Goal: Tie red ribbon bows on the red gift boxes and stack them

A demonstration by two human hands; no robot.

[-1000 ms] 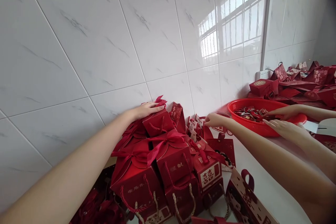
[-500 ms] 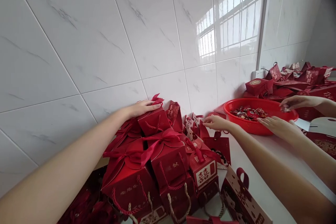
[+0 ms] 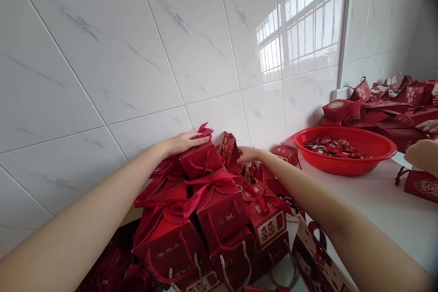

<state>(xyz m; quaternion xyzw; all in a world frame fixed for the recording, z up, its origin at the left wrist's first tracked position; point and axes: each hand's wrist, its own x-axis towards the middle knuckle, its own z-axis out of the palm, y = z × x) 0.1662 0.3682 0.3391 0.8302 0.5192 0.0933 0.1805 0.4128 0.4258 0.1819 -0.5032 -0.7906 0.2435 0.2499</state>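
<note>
A pile of red gift boxes point(image 3: 205, 210) with ribbon bows and rope handles stands against the white tiled wall. My left hand point(image 3: 183, 141) lies flat on the topmost box point(image 3: 200, 159), fingers stretched toward its bow. My right hand point(image 3: 251, 153) reaches in among the small red boxes point(image 3: 231, 148) at the back of the pile, fingers loosely spread and touching them; nothing is gripped that I can see.
A red plastic basket point(image 3: 344, 164) of wrapped sweets sits on the white counter point(image 3: 383, 210) to the right. More red boxes point(image 3: 379, 109) are heaped in the far right corner. Another person's hands point(image 3: 424, 153) show at the right edge, by a flat red bag point(image 3: 419, 185).
My right hand has moved left, from the boxes near the basket to the back of the pile. The other person's hands have drawn back from the basket to the right edge.
</note>
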